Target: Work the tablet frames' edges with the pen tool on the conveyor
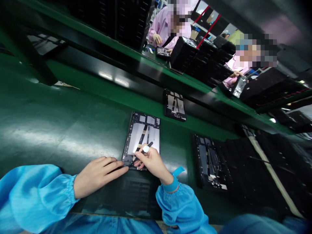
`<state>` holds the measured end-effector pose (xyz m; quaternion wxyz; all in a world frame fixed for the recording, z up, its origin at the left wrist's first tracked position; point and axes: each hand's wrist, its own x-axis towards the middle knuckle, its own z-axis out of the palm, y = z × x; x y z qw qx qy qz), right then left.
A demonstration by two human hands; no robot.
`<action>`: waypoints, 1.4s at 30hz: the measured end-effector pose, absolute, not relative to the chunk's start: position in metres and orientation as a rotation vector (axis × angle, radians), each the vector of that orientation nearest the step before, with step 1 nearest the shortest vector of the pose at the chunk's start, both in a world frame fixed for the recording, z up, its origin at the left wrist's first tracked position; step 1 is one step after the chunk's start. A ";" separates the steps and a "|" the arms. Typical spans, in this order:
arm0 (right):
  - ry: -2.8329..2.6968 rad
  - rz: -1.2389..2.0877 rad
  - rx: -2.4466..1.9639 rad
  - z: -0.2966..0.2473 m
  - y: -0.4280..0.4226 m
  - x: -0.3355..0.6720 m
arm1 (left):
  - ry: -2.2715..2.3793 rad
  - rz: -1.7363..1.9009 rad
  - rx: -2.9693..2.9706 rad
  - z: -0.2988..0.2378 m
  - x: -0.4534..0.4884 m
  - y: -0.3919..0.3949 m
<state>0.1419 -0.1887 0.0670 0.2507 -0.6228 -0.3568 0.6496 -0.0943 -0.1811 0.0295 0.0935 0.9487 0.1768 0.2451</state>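
Note:
An opened tablet [133, 136] lies on the green bench in front of me, its silver inner plates and dark ribbon cables showing. My right hand [152, 161] is closed round a pair of dark tweezers [150, 144], whose tip points down at the tablet's lower edge. A white cover sits on one finger of that hand, and a blue band circles the wrist. Stretched out flat from the left, my left hand [101, 174] has its fingertips at the tablet's lower left corner. What the tweezer tip touches is too small to make out.
Another opened tablet [175, 105] lies farther back. To the right, one more tablet [207, 159] rests beside dark stacked trays [243, 172] with a pale strip across them. A green shelf post [36, 61] stands at left. Two people in pink work beyond the shelf.

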 end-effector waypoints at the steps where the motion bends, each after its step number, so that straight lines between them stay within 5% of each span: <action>1: -0.975 1.769 -1.692 0.067 -0.189 0.142 | 0.523 0.703 2.842 0.028 -0.095 -0.182; 13: -1.172 1.362 -1.839 0.065 -0.224 0.167 | 0.530 0.652 2.843 0.026 -0.092 -0.181; 42: -1.122 1.388 -1.754 0.059 -0.223 0.165 | 0.633 0.557 2.943 0.044 -0.070 -0.179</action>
